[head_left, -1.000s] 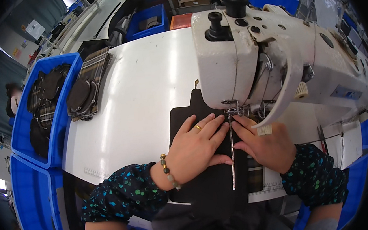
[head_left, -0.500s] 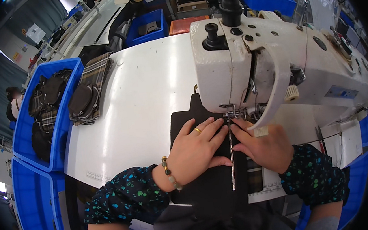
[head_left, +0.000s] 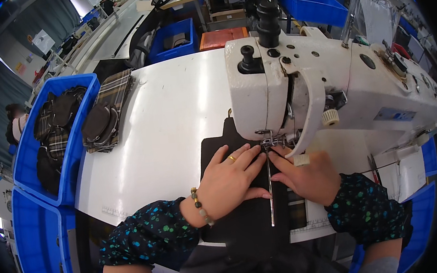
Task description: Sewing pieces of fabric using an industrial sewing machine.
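Observation:
A piece of dark brown fabric [head_left: 215, 158] lies on the white table under the presser foot [head_left: 265, 143] of a white sewing machine [head_left: 256, 96]. A zipper with shiny metal teeth [head_left: 272, 205] runs down the fabric from the foot towards me. Left of the zipper, my left hand [head_left: 233, 180] lies flat, its fingers spread and their tips close to the foot; its thumb reaches to the zipper. My right hand [head_left: 306, 175] presses on the fabric at the right, fingers stretched towards the foot and thumb beside the teeth. The machine's curved guard partly covers its fingers.
A blue bin [head_left: 22, 171] with dark and plaid pieces stands at the left. Next to it lies a plaid fabric stack [head_left: 114, 96] with a dark round piece on top. Red-handled scissors [head_left: 374, 171] lie right of the machine. Further blue bins [head_left: 316, 6] stand behind.
The whole view has shifted slightly, so the machine appears a little lower and further left. Both hands keep nearly the same places on the fabric beside the zipper.

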